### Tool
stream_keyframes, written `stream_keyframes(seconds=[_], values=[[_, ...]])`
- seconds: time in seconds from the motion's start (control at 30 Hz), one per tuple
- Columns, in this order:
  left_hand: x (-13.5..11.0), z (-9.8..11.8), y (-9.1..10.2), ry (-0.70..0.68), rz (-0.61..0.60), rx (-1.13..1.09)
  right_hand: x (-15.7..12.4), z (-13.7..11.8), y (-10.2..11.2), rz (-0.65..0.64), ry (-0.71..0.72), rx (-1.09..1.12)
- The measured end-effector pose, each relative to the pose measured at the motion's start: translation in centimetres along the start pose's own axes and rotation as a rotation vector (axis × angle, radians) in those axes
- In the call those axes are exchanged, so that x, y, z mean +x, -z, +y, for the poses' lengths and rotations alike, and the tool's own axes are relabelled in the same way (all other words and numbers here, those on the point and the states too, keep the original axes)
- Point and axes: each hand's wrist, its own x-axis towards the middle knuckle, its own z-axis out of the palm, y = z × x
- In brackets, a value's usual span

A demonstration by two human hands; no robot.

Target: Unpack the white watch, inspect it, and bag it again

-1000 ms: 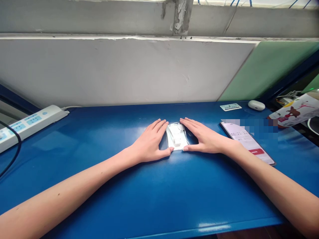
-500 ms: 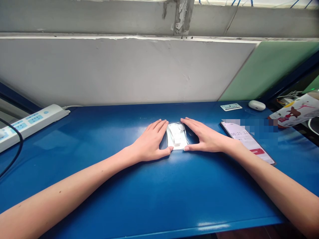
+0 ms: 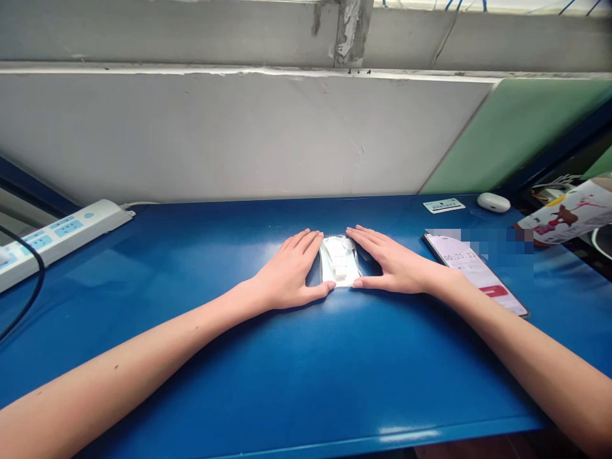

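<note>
A small shiny clear packet with something white inside [image 3: 341, 260] lies on the blue table [image 3: 306, 370]. At its left side is my left hand [image 3: 291, 271], palm down, fingers stretched out and thumb spread; the fingertips touch the far left corner and the thumb tip the near left corner. My right hand [image 3: 394, 260] mirrors it at the right side, with fingertips at the far right corner and thumb at the near right one. Both hands are open, and neither grasps the packet. What the white thing is I cannot make out.
A phone [image 3: 478, 280] showing a running timer lies right of my right hand, partly behind the wrist. Beyond it are a card [image 3: 444, 205], a white earbud case [image 3: 493, 203] and a printed carton [image 3: 568, 213]. A power strip [image 3: 62, 239] and black cable [image 3: 36, 274] lie left.
My left thumb tip has shifted very slightly right along the packet's near edge. Otherwise the hands and the packet stay in place; the phone's timer has advanced by a second.
</note>
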Motion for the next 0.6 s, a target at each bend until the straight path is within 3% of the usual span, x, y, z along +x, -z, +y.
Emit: stream_keyframes(seconds=[0.6], values=[[-0.04,0.07,0.06,-0.012,0.032,-0.039,-0.12,0.1,-0.07,-0.005,0.009,-0.019]])
